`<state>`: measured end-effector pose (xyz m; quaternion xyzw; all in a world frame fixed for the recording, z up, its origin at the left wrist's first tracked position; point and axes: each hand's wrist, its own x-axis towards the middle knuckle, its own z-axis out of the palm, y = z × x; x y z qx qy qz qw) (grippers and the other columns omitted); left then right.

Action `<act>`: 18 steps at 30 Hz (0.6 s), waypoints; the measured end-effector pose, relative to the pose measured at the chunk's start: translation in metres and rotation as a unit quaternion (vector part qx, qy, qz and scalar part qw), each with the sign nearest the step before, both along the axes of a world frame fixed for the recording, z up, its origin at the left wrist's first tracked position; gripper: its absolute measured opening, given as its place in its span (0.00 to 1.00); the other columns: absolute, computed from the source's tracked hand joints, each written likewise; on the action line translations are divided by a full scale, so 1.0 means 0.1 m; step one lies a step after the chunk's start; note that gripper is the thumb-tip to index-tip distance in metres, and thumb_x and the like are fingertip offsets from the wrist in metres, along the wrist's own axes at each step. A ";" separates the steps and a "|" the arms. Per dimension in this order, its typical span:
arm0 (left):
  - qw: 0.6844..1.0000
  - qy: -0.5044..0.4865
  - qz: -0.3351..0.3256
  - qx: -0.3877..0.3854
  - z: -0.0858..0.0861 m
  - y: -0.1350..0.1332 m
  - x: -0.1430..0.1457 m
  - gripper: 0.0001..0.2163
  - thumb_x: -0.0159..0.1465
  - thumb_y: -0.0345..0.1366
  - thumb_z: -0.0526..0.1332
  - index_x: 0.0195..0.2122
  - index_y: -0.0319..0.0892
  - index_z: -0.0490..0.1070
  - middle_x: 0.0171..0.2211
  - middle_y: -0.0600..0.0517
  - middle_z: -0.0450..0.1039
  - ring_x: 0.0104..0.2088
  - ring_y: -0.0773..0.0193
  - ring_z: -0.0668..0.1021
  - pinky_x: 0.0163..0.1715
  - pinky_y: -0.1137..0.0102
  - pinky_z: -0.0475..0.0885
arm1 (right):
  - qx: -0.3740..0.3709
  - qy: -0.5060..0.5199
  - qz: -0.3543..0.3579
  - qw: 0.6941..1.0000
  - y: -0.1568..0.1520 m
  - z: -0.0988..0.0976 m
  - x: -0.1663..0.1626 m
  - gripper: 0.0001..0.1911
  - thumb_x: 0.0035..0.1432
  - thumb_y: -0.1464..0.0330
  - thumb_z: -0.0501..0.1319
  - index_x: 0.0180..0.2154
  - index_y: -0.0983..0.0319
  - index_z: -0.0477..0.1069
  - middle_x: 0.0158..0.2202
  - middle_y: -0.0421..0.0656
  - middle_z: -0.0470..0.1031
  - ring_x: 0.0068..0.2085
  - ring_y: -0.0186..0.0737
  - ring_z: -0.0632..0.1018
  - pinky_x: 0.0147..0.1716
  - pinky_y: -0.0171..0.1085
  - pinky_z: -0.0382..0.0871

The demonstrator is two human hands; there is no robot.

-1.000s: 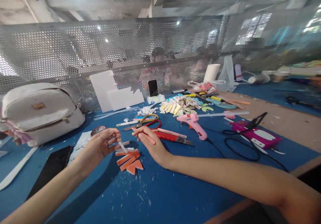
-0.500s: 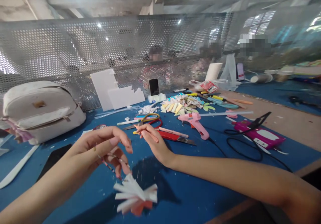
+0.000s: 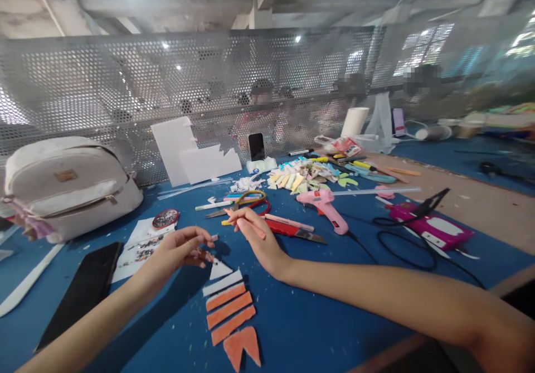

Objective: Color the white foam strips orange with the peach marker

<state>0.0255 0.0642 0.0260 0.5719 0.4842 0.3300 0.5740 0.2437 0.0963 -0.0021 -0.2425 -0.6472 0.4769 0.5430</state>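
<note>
My left hand (image 3: pixel 184 248) hovers just above the blue table (image 3: pixel 292 328), fingers pinched on the top end of a string of flat foam pieces (image 3: pixel 230 311): a white triangle, a white strip, orange strips and an orange tail shape, laid out toward me. My right hand (image 3: pixel 253 236) rests on the table to the right of it, fingers curled round a thin orange stick (image 3: pixel 244 223). Red-handled scissors (image 3: pixel 244 203) and a red utility knife (image 3: pixel 292 231) lie just beyond the right hand.
A pink glue gun (image 3: pixel 326 206) with a black cord lies right of centre. A white backpack (image 3: pixel 67 186) sits at far left, a black phone (image 3: pixel 79 292) near it. Foam scraps (image 3: pixel 301 175), a magenta box (image 3: pixel 430 228) and white foam sheets (image 3: pixel 188 150) stand before a perforated metal screen.
My left hand lifted the foam pieces off the table, where they fanned out, then lowered them; they now lie in a straight row toward me. The right hand barely moved.
</note>
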 end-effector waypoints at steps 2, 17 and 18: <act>1.000 0.023 -0.009 0.013 -0.04 0.05 -0.06 0.15 0.70 0.43 0.60 0.50 0.38 0.70 0.45 0.48 0.73 0.41 0.63 0.78 0.42 0.63 0.77 | -0.004 -0.003 0.004 1.000 0.00 0.01 0.00 0.13 0.67 0.57 0.55 0.39 0.59 0.71 0.45 0.44 0.74 0.43 0.40 0.74 0.46 0.39 0.68; 0.935 0.227 0.007 0.272 -0.02 -0.05 -0.18 0.08 0.68 0.32 0.56 0.44 0.44 0.73 0.45 0.49 0.74 0.45 0.60 0.77 0.48 0.63 0.72 | -0.066 -0.032 0.082 0.994 0.10 -0.03 0.03 0.19 0.68 0.57 0.54 0.53 0.60 0.68 0.48 0.49 0.76 0.42 0.42 0.78 0.28 0.35 0.63; 0.923 0.240 0.011 0.302 -0.02 -0.10 -0.19 0.10 0.67 0.29 0.54 0.43 0.45 0.74 0.47 0.48 0.73 0.48 0.59 0.75 0.50 0.63 0.69 | -0.075 -0.035 0.088 0.993 0.10 -0.03 0.03 0.19 0.68 0.57 0.54 0.53 0.60 0.68 0.48 0.49 0.76 0.43 0.42 0.78 0.29 0.35 0.63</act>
